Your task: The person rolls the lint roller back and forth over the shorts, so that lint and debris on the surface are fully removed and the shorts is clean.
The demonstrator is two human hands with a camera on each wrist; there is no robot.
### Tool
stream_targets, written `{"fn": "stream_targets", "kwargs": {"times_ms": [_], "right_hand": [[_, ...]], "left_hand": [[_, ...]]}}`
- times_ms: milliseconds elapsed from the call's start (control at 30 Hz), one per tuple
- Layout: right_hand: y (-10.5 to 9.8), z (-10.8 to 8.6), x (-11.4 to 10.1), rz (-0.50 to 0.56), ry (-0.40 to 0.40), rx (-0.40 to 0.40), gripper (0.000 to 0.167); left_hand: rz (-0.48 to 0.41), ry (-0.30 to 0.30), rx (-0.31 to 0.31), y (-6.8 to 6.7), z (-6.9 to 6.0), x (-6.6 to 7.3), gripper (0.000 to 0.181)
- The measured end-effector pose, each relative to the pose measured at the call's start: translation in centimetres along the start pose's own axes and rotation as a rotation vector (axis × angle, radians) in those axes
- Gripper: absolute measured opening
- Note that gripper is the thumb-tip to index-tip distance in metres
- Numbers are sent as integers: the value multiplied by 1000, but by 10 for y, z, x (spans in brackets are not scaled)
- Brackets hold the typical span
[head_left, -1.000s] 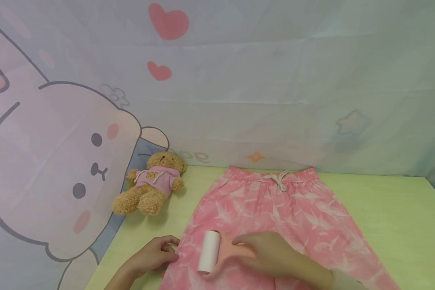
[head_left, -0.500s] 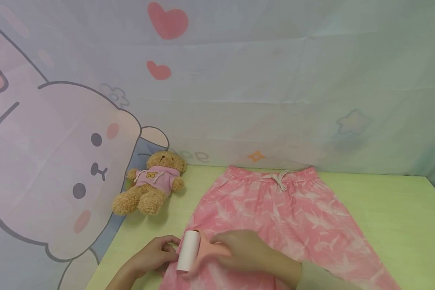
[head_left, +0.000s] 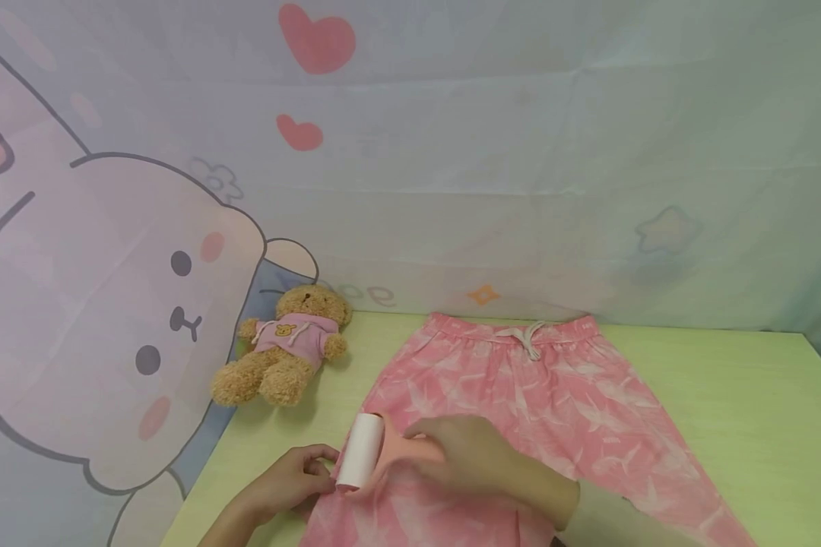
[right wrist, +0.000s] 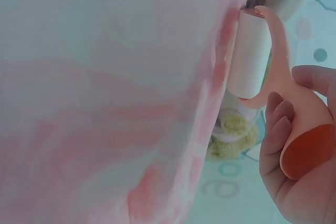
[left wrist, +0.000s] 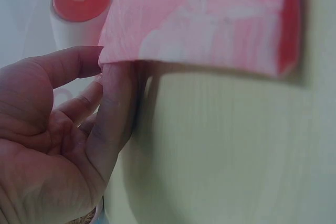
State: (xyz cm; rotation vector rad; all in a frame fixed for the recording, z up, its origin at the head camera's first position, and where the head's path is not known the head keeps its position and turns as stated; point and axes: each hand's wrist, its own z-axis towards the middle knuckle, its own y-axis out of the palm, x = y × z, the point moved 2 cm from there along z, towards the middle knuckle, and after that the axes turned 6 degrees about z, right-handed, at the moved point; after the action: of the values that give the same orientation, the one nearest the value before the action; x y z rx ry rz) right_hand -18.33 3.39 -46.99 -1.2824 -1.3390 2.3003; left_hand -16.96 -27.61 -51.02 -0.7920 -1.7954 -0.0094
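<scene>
Pink shorts with a white pattern point(head_left: 554, 410) lie flat, their drawstring waistband at the back. The right hand point(head_left: 468, 460) grips the peach handle of a lint roller, whose white roll point(head_left: 360, 451) rests on the left side of the shorts. In the right wrist view the fingers of the right hand point(right wrist: 294, 150) curl round the handle point(right wrist: 302, 103). At the left edge of the cloth, the left hand point(head_left: 290, 482) pinches the hem; the left wrist view shows the edge of the shorts point(left wrist: 199, 30) between thumb and finger of the left hand point(left wrist: 63, 129).
A brown teddy bear in a pink hoodie point(head_left: 294, 346) leans at the back left of the light green table point(head_left: 759, 403). Behind stands a cloth backdrop point(head_left: 451, 175) printed with hearts and a large rabbit.
The right hand has moved left with the lint roller over the shorts, then slightly back away from the front edge. The left hand has stayed in place on the cloth's edge.
</scene>
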Motion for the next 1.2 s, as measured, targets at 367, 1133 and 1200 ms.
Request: {"fn": "stream_targets", "kwargs": {"times_ms": [367, 1133, 1200], "right_hand": [[-6, 24, 16, 10, 42, 33, 29], [-4, 33, 41, 14, 89, -22, 25], [-7, 30, 44, 17, 108, -37, 25]], "left_hand": [[-13, -13, -5, 0, 1, -3, 34], [8, -24, -6, -1, 1, -3, 36], [9, -27, -9, -2, 1, -3, 37]]}}
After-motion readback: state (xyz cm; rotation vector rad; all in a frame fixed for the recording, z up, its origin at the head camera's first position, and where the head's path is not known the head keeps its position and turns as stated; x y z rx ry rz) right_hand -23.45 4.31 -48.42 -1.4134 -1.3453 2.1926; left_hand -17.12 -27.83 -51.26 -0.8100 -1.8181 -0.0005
